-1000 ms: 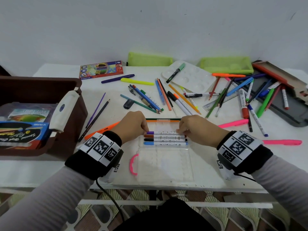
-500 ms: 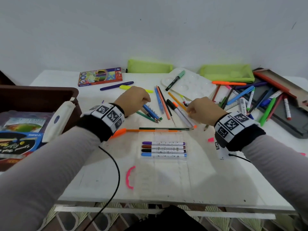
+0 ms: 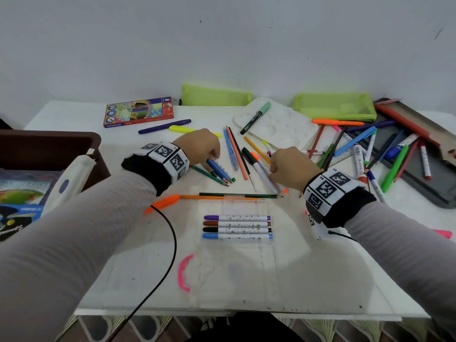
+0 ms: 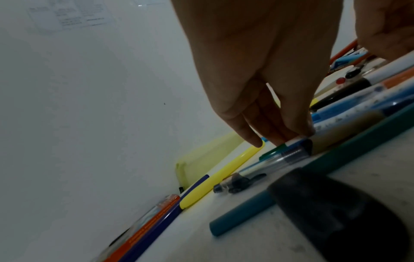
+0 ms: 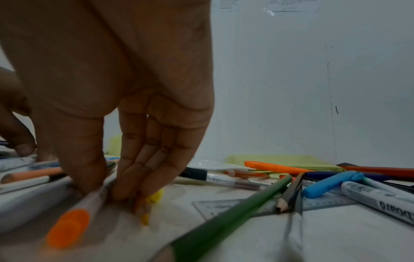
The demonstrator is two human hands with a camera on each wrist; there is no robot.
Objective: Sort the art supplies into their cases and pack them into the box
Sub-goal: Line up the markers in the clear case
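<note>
Bare table (image 3: 308, 280) along the near edge, below the clear case (image 3: 238, 227) with four markers in a row; brown box (image 3: 49, 149) at the left edge. Left hand (image 3: 201, 146) down among pens, fingertips (image 4: 291, 136) pinching a blue-capped marker (image 3: 217, 167). Right hand (image 3: 291, 167) with thumb and fingers closed round an orange-ended white marker (image 5: 74, 225). Yellow pen (image 4: 224, 175) beside the left fingers plain only from the wrist; ruler (image 5: 313, 202) and green pencil (image 5: 224, 218) close by the right.

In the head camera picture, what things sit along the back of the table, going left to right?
Pencil box → left green pouch → white palette → right green pouch.
</note>
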